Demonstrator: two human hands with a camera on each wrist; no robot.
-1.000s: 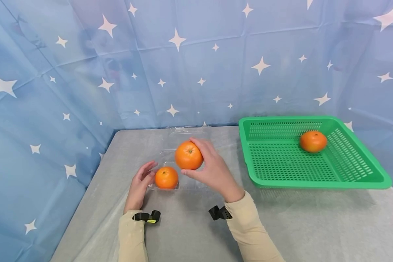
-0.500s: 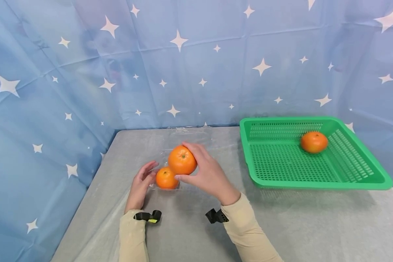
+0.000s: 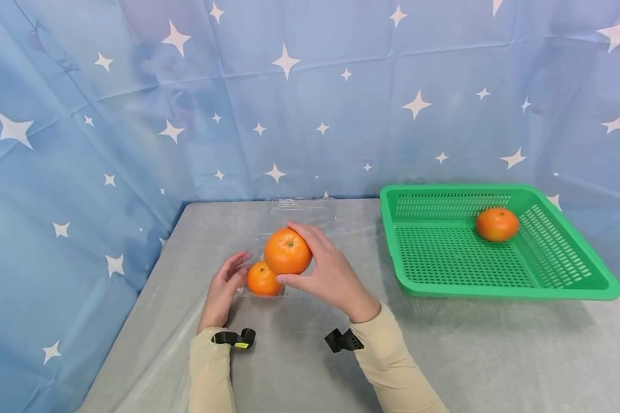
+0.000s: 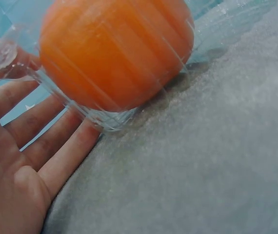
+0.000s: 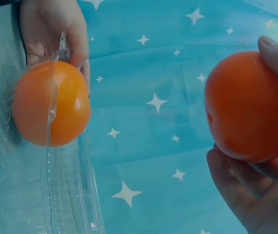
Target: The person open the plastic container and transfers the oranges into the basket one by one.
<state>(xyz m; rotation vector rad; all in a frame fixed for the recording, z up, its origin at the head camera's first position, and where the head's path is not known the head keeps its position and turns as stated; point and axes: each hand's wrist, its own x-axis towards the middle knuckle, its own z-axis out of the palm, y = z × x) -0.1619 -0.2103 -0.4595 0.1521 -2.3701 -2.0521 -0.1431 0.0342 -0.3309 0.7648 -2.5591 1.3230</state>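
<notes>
Our right hand's curled round one glossy, round orange fruit, up over the clear plastic tray holding a second orange fruit. Left hand's fairly straight, touching the tray; we'd brace there, no squeezing.

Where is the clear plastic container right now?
In the head view, the clear plastic container lies on the gray table, left of the green basket, one orange inside beside the left hand.

Box w/ orange on tbl, L of bskt w/ 2nd orange; curtain behind.
</notes>
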